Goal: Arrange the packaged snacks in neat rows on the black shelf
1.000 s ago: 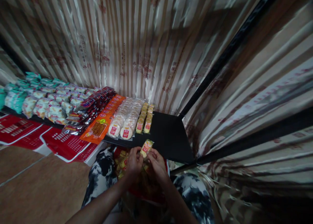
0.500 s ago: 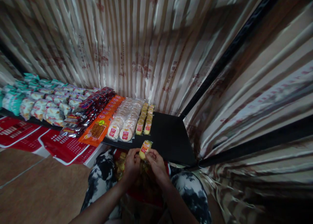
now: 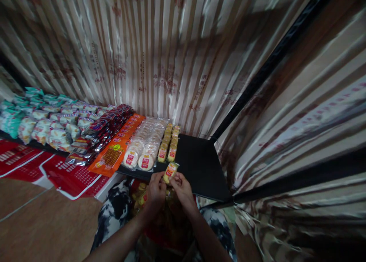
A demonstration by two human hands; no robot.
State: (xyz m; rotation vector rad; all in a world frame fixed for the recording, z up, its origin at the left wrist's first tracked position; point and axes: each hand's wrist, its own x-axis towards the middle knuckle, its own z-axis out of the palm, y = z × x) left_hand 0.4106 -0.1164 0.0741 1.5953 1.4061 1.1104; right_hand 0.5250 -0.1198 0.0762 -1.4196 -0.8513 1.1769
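My left hand (image 3: 156,187) and my right hand (image 3: 181,187) together pinch a small yellow snack packet with a red label (image 3: 170,171), held upright just above the front edge of a black shelf (image 3: 197,166). Two short rows of the same yellow packets (image 3: 170,142) lie on the shelf right behind it. Below my hands, a red bag with more yellow packets (image 3: 140,198) rests on my lap.
Left of the yellow rows lie round white cakes in clear wrap (image 3: 144,147), orange flat packs (image 3: 116,149), dark red packs (image 3: 100,130) and white and teal bags (image 3: 42,121). Striped curtains (image 3: 160,56) hang behind and to the right. Red boxes (image 3: 71,174) stand under the shelf on a wooden floor.
The packet and both hands have risen slightly toward the shelf's front edge. The view has shifted a little, moving the shelf rows left.
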